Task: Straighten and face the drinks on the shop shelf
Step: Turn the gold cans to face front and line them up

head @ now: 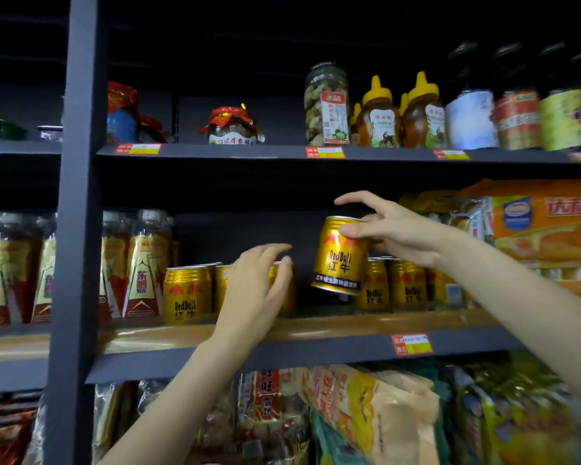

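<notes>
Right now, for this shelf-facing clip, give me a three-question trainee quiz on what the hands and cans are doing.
1. True or false: the lifted can stands flat on the wooden shelf.
2. Which hand grips the lifted can? A) left hand B) right hand C) both
3. Fill in: the left hand rests on a gold can in the row that stands to the ______ of the gap.

Key
1. False: it is raised and tilted, its base clear of the shelf.
2. B: the right hand holds it near the top, at its right side.
3. Left: the gap lies under the lifted can, and more gold cans stand to the right of it.
</notes>
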